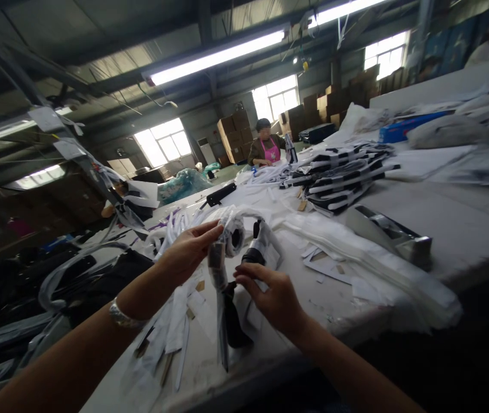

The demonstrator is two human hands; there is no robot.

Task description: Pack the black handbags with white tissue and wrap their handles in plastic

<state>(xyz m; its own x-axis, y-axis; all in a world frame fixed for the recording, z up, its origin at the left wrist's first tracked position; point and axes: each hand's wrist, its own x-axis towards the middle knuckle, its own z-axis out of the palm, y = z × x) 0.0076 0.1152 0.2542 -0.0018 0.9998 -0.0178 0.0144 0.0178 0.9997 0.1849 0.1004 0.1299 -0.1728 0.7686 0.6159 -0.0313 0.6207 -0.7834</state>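
Note:
My left hand (188, 252) and my right hand (272, 295) are raised over the white work table (463, 223). Between them they hold a black item in a clear plastic bag (229, 252). The left fingers pinch the crumpled upper end of the bag. The right fingers grip it lower down, from the side. The bag's lower end hangs toward the table edge. A metal bracelet (124, 316) sits on my left wrist.
White strips and paper scraps (175, 332) litter the table near me. A metal tape dispenser (392, 235) stands at the right. A stack of black-and-white packed pieces (343, 172) lies farther back. A person in a pink apron (268, 146) works at the far end. Cardboard boxes (235, 135) line the back wall.

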